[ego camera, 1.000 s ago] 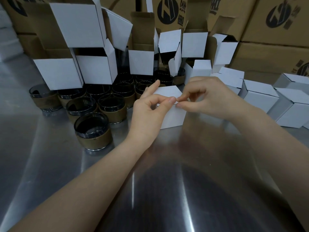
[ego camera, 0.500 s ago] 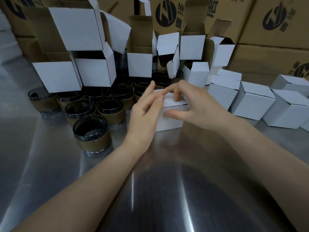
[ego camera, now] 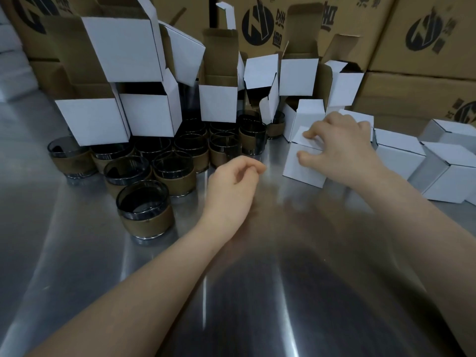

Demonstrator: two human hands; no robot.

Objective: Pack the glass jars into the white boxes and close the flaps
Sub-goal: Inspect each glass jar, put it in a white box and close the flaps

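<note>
My right hand [ego camera: 340, 148] grips a closed white box [ego camera: 302, 166] from above, thumb on its front face and fingers over the top, beside the row of closed white boxes [ego camera: 396, 153] at the right. My left hand [ego camera: 231, 184] hovers over the metal table with fingers loosely curled, holding nothing. Several dark glass jars with brown paper sleeves [ego camera: 145, 212] stand in a cluster at the left and centre. Behind them stand several open white boxes [ego camera: 149, 114] with flaps raised.
Large brown cartons with black logos [ego camera: 425, 34] are stacked along the back wall. The shiny metal table [ego camera: 231, 292] stretches toward me. More closed white boxes [ego camera: 453, 176] sit at the far right edge.
The left hand has let go of the box and pulled back to the left. The right hand has carried the closed box to the right, toward the row of closed boxes.
</note>
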